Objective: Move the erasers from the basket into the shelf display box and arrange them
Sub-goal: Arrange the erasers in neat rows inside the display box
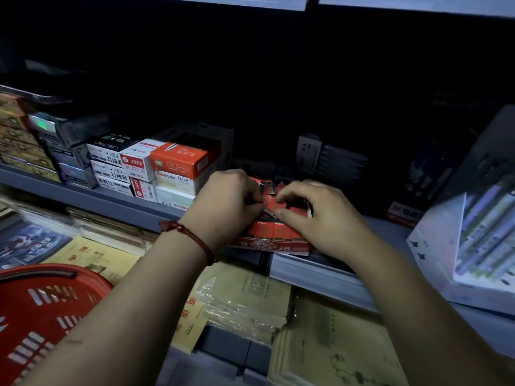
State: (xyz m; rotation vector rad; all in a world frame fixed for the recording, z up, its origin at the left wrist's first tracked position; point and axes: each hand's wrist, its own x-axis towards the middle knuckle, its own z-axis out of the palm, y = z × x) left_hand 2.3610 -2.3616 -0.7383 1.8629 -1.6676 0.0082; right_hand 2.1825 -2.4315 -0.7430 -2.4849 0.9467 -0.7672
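Two-handedly pinching light, likely firm erasers (274, 204) by their sides with curled left hand (227, 200) and right hand (315, 215), seating them in display box (274, 244).

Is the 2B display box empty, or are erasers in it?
Erasers are in it: red erasers stand in a row behind the front lip of the display box.

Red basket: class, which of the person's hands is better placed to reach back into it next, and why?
Probably the left hand. It and the right hand both work at the display box, but the basket lies beside the left forearm; the right would have to cross over.
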